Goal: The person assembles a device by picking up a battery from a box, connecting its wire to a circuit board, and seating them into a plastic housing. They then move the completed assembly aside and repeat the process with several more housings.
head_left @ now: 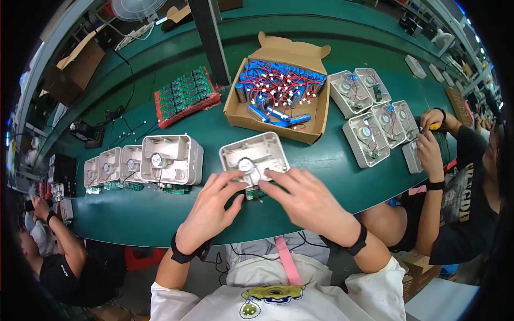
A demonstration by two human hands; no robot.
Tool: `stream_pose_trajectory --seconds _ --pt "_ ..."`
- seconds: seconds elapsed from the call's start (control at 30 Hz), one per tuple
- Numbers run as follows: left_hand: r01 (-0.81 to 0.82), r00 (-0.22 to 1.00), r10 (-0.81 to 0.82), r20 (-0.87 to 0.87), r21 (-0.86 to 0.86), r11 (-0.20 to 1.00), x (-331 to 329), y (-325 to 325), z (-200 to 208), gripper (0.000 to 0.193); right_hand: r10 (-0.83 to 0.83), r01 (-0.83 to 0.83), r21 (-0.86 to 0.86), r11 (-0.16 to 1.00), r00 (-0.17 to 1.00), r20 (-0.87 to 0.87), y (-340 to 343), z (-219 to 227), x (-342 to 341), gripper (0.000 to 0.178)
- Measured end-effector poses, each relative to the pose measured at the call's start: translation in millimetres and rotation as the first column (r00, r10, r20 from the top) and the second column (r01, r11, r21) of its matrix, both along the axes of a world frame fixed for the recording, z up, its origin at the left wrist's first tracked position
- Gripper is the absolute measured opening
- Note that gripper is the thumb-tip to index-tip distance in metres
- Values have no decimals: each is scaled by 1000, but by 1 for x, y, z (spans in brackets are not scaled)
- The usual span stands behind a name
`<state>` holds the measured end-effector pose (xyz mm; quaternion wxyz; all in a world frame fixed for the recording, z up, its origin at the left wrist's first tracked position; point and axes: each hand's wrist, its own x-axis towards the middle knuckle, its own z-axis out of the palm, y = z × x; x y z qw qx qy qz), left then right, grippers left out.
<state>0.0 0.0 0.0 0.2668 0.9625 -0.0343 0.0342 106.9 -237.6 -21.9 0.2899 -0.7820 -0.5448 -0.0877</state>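
Observation:
A white plastic housing [256,145] lies open side up on the green bench in front of me, with a round speaker [246,165] and thin wires inside. A small green circuit board [250,193] hangs at its near edge on wires. My left hand [213,202] grips the housing's near left side, fingertips beside the speaker and thumb held lower. My right hand [313,202] reaches over the near right side. Its thumb and forefinger come together inside the housing by the wires; what lies between them is too small to make out.
Left stands a row of similar housings [172,144] with speakers and boards. Ahead, a cardboard box [316,128] holds blue battery cells [284,80] with red wires; a stack of green boards [184,93] lies left of it. More housings [365,134] sit right, near a co-worker's hands [430,152].

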Motion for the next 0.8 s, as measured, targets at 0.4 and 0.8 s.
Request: stream_pose_trajectory --seconds 0.4,0.8 --pt "-103 943 132 307 -110 989 7 -68 -25 27 62 -60 -134 989 998 11 -42 7 19 38" --pt "-328 942 146 -302 -737 591 4 -75 -51 26 -56 72 78 994 981 -187 -32 -18 2 14"
